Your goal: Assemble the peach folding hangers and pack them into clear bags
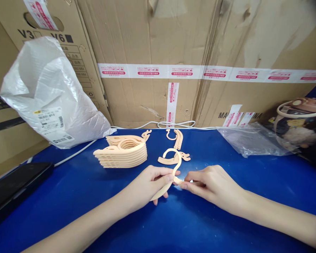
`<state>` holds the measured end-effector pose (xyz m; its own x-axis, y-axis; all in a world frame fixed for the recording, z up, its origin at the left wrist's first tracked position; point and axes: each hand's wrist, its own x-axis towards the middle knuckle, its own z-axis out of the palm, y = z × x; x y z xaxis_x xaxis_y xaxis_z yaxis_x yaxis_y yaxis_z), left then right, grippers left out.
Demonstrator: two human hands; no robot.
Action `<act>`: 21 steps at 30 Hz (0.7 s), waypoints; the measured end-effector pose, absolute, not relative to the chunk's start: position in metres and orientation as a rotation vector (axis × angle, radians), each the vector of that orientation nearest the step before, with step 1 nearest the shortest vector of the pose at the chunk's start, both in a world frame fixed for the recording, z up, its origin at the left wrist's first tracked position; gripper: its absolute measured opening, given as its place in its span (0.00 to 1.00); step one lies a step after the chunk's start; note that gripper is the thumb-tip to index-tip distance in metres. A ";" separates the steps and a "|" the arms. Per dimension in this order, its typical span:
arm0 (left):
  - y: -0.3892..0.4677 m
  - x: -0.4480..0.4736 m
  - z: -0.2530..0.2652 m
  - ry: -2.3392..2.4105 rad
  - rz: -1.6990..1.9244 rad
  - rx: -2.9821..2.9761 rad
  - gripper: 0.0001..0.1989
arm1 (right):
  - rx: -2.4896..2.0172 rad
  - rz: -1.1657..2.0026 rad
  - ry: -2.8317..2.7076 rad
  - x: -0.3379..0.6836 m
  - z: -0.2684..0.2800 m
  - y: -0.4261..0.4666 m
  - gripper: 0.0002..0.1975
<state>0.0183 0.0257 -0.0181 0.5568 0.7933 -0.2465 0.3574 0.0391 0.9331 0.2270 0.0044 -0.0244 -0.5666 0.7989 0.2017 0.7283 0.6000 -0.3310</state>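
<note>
A cream plastic folding hanger is held between my two hands, its round hook pointing up and away. My left hand is closed around the hanger's curved arm, with the thumb on top near the base of the hook. On the other side, my right hand pinches the short piece next to the hook's base. Part of the hanger is hidden by my fingers. Beyond my left hand sits a neat stack of folded hangers. Loose hanger parts lie behind the held hanger, and more hanger pieces lie farther back.
A white plastic bag with labels stands at the back left. A black device lies at the left edge. Clear plastic wrap and a brown container are at the right. Cardboard boxes wall the back, with a white cable before them.
</note>
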 end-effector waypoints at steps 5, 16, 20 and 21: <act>0.023 0.017 -0.025 1.005 0.446 1.635 0.19 | -1.202 0.207 -2.515 0.229 -0.028 0.008 0.24; 0.007 0.018 -0.018 1.195 0.167 2.531 0.15 | -0.822 -0.146 -2.630 0.244 -0.031 0.024 0.22; 0.004 0.022 -0.019 1.245 0.074 2.649 0.16 | -0.796 -0.216 -2.553 0.245 -0.023 0.028 0.21; 0.003 0.023 -0.018 1.252 0.073 2.652 0.16 | -0.795 -0.235 -2.525 0.245 -0.019 0.028 0.20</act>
<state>0.0227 0.0033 -0.0183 0.6384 0.7685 -0.0434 0.7582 -0.6182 0.2074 0.2454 0.0283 -0.0186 -0.7165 0.4948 0.4917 0.5769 0.8166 0.0190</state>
